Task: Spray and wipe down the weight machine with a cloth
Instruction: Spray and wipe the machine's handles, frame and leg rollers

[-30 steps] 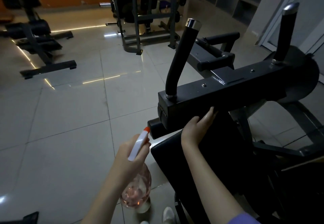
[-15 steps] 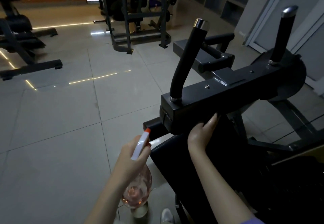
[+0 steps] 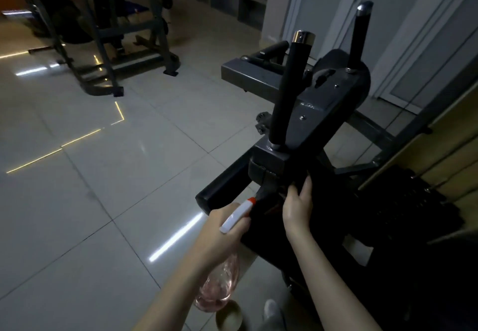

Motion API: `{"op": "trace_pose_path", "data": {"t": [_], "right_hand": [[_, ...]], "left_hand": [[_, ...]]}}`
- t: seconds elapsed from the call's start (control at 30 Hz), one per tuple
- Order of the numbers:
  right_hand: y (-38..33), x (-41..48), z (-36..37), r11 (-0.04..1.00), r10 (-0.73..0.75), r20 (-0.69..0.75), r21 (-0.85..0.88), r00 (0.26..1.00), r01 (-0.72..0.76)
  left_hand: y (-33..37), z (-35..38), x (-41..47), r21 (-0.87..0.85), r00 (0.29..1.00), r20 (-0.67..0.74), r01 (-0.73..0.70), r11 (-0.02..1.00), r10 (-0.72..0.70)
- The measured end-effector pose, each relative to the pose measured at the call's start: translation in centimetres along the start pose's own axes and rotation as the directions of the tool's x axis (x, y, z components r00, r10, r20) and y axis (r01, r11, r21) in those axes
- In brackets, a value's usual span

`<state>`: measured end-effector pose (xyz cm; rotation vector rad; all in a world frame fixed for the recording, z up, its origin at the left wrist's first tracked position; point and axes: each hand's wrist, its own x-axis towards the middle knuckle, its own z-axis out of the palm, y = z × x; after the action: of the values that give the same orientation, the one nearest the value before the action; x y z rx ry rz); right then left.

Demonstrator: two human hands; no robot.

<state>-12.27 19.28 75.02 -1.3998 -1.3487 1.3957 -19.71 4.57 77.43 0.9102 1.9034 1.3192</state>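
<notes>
Now left hand (image 3: 223,231) grips clear spray bottle (image 3: 220,288); right hand (image 3: 296,209) flat on matte machine (image 3: 324,108).

The left hand (image 3: 225,232) curls round the neck of the spray bottle (image 3: 219,286), just left of the weight machine (image 3: 326,105), with its bare forearm reaching in from below. The right hand (image 3: 297,207) lies against the machine's near end, fingers straight and pointing up, thumb spread, forearm bare and extended.
</notes>
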Motion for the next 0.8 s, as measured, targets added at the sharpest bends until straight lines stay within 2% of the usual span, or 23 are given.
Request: {"op": "trace_pose_path", "data": {"t": [0.2, 0.3, 0.43, 0.53, 0.7, 0.8], "right_hand": [[-1.1, -0.8, 0.2, 0.999, 0.045, -0.024, -0.027, 0.999, -0.045], [-1.6, -0.4, 0.0, 0.999, 0.046, -0.029, 0.025, 0.999, -0.045], [-2.5, 0.3, 1.2, 0.990, 0.063, -0.100, 0.135, 0.993, -0.049], [-1.3, 0.2, 2.4, 0.994, 0.028, -0.172, 0.112, 0.985, -0.008], [1.2, -2.5, 2.5, 0.995, -0.091, -0.090, 0.021, 0.992, 0.094], [0.8, -1.6, 1.8, 0.996, -0.075, -0.065, 0.039, 0.995, 0.078]], "left_hand": [[-1.0, -2.8, -0.4, -0.045, 0.999, -0.051, 0.016, 0.999, -0.018], [-1.2, -3.5, -0.2, -0.047, 0.998, -0.058, 0.037, 0.998, -0.040], [-2.0, -3.8, 0.0, 0.002, 0.995, -0.082, 0.048, 0.999, -0.048], [-2.3, -4.0, -0.2, 0.030, 0.994, -0.099, 0.055, 0.998, -0.052], [-2.0, -3.4, 0.2, 0.056, 0.998, -0.011, 0.067, 0.996, -0.066], [-1.9, -3.0, 0.8, 0.038, 0.997, 0.021, 0.077, 0.996, -0.078]]}}
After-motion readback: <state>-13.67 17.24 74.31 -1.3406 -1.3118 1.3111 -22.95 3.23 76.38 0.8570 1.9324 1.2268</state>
